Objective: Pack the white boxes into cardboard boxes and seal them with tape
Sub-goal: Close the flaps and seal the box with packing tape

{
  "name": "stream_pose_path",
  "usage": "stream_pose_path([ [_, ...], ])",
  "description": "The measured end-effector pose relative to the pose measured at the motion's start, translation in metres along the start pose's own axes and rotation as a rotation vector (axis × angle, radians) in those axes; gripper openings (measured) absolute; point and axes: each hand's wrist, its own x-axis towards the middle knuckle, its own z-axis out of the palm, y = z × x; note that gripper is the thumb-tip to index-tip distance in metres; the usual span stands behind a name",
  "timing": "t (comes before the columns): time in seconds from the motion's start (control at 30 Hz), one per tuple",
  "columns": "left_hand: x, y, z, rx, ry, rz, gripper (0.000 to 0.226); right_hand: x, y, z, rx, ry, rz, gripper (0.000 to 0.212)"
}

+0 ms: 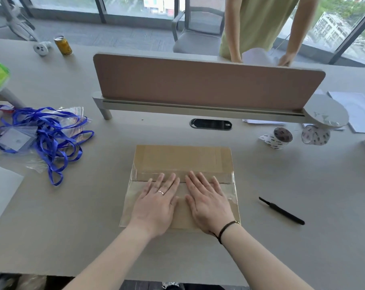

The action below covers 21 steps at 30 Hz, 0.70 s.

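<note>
A closed cardboard box (181, 158) lies flat on the desk in front of me. A wide strip of clear tape (133, 185) runs across its lid seam and hangs over both sides. My left hand (156, 204) lies flat on the tape left of the middle, fingers straight and spread. Beside it, my right hand (208, 201) presses flat on the tape right of the middle. Two tape rolls (278, 138) (315, 136) stand at the right, behind the box. No white box is visible.
A black pen-like tool (282, 211) lies right of the box. Blue lanyards and plastic bags (41, 135) are piled at the left. A brown divider screen (208, 84) crosses the desk behind; a person stands beyond it. A yellow can (63, 45) stands far left.
</note>
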Motion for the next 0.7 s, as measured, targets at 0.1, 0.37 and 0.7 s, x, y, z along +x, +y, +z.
stream_pose_path([
  [0.1,-0.001,-0.005,-0.003,0.013,-0.016,-0.001,0.075,-0.001,0.009,0.003,-0.024,-0.003,-0.029,0.062],
  [0.37,-0.011,-0.031,-0.009,0.034,-0.043,-0.087,0.065,-0.025,0.049,-0.022,-0.033,-0.076,0.132,0.062],
  [0.7,-0.027,-0.03,0.002,-0.002,0.021,-0.26,0.088,-0.041,0.049,-0.023,0.249,-0.067,0.295,0.065],
])
